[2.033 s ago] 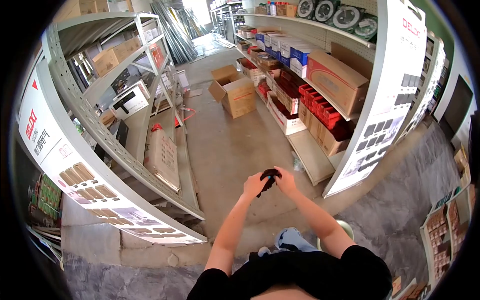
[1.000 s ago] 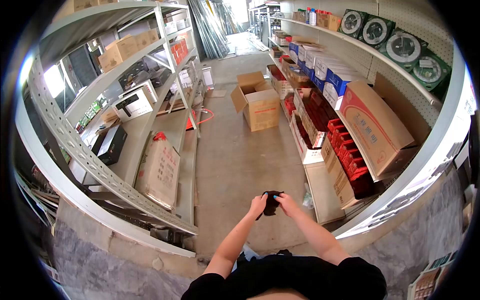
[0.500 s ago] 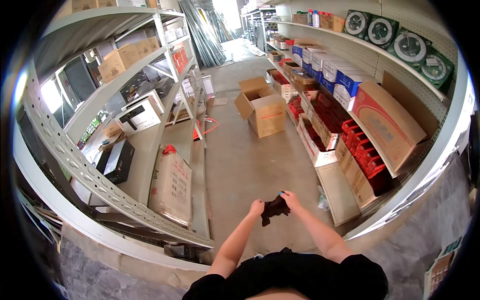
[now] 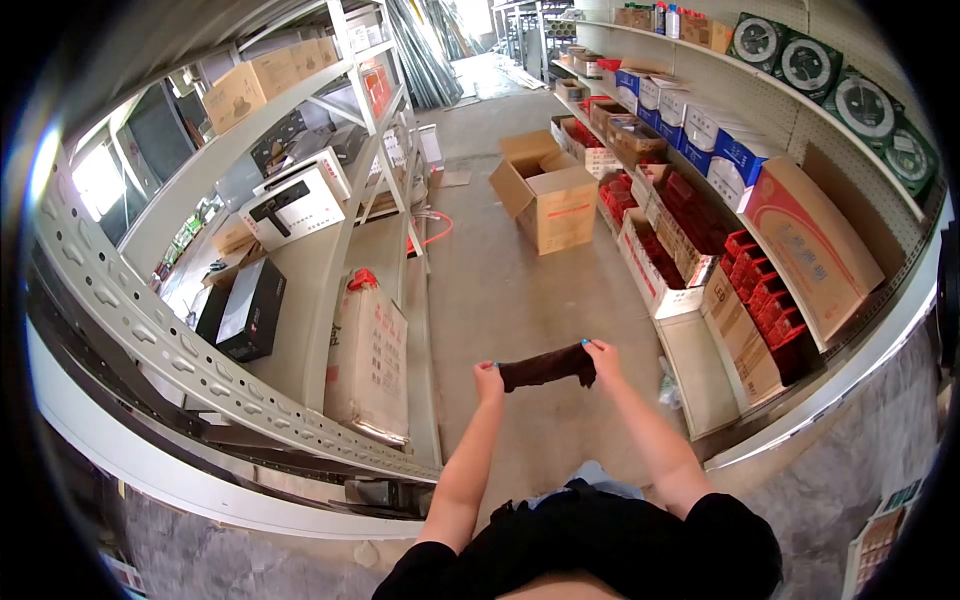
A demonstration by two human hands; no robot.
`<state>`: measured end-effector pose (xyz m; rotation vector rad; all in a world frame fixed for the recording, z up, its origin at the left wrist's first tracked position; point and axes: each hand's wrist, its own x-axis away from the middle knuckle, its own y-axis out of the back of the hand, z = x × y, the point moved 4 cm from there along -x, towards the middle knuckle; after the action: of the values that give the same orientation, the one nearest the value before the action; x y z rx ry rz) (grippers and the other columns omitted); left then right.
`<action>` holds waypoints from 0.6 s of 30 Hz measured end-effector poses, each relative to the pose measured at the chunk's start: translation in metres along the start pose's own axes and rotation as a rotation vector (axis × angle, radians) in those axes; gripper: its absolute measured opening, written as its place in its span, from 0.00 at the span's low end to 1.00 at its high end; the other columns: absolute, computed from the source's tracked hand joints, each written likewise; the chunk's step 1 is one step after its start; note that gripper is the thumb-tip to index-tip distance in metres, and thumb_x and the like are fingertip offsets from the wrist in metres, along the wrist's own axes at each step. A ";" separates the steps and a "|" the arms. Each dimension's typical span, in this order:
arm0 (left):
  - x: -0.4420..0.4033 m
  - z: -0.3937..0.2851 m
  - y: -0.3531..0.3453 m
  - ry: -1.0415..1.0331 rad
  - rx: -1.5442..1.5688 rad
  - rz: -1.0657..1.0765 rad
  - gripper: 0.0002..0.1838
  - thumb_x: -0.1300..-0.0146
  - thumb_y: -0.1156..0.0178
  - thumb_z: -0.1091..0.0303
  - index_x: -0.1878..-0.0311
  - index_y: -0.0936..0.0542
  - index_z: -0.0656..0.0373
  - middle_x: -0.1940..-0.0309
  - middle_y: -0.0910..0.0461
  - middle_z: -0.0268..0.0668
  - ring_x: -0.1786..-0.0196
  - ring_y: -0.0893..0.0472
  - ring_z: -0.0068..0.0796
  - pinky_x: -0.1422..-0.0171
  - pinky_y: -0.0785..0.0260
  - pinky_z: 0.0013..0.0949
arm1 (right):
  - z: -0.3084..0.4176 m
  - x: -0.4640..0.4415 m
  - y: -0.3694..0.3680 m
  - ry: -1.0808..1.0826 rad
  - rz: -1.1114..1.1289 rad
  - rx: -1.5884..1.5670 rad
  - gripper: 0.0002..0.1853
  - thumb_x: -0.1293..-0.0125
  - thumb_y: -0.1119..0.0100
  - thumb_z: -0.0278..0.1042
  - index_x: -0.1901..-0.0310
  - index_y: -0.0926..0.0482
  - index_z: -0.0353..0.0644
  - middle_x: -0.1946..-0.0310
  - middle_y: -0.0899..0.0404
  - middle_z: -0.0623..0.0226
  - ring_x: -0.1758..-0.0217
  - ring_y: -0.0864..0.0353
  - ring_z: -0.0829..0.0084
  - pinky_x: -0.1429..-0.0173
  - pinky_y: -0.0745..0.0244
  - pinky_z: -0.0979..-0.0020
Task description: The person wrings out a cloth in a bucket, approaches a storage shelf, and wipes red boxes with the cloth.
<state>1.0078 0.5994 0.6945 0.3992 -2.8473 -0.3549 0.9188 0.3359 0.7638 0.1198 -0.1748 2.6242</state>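
Note:
A dark brown cloth [image 4: 545, 369] is stretched out nearly level between my two hands, over the aisle floor. My left hand [image 4: 489, 380] is closed on its left end, and my right hand [image 4: 602, 362] pinches its right end, a little higher. Blue shows on the fingertips. The cloth's lower edge hangs slightly uneven. Farther up the aisle, beyond my hands, stands an open cardboard box [image 4: 566, 218] with its flaps spread.
Metal shelving [image 4: 290, 305] on the left holds a black box [image 4: 252, 310], a white box [image 4: 292, 210] and a large carton [image 4: 370, 365]. Shelves on the right carry red items [image 4: 765, 290] in cartons and a long carton [image 4: 815, 250]. A red cord [image 4: 436, 231] lies on the floor.
My hands have moved apart and up, and the bunched cloth is now stretched into a wide strip. The view has shifted forward into the aisle.

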 end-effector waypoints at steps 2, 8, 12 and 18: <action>-0.006 -0.008 -0.001 -0.056 0.098 0.080 0.15 0.41 0.42 0.70 0.52 0.29 0.62 0.63 0.23 0.42 0.58 0.23 0.38 0.53 0.31 0.38 | -0.008 -0.014 -0.002 0.012 0.013 -0.050 0.13 0.40 0.41 0.36 0.64 0.20 0.32 0.73 0.21 0.69 0.71 0.25 0.78 0.65 0.31 0.73; -0.007 -0.055 -0.013 -0.161 0.072 0.562 0.22 0.55 0.32 0.74 0.54 0.27 0.57 0.67 0.24 0.36 0.65 0.24 0.28 0.61 0.30 0.32 | -0.031 -0.053 -0.013 -0.133 0.069 -0.130 0.12 0.40 0.41 0.36 0.60 0.20 0.36 0.71 0.20 0.70 0.69 0.24 0.79 0.64 0.31 0.72; -0.035 -0.065 -0.035 -0.307 -0.242 0.581 0.23 0.56 0.34 0.77 0.54 0.29 0.58 0.67 0.25 0.38 0.63 0.24 0.33 0.58 0.30 0.35 | -0.061 -0.088 -0.025 -0.469 0.306 -0.561 0.12 0.37 0.42 0.43 0.61 0.23 0.43 0.71 0.19 0.70 0.68 0.21 0.70 0.58 0.28 0.72; -0.123 -0.089 -0.087 -0.450 -0.365 0.557 0.25 0.53 0.37 0.78 0.50 0.31 0.58 0.60 0.25 0.44 0.54 0.24 0.42 0.49 0.31 0.39 | -0.060 -0.153 -0.034 -0.665 0.083 -0.357 0.19 0.30 0.53 0.46 0.51 0.27 0.37 0.55 0.21 0.59 0.56 0.21 0.62 0.47 0.29 0.58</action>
<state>1.1677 0.5363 0.7290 -0.6039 -3.0393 -0.9114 1.0652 0.3012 0.6904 0.8676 -0.8789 2.4867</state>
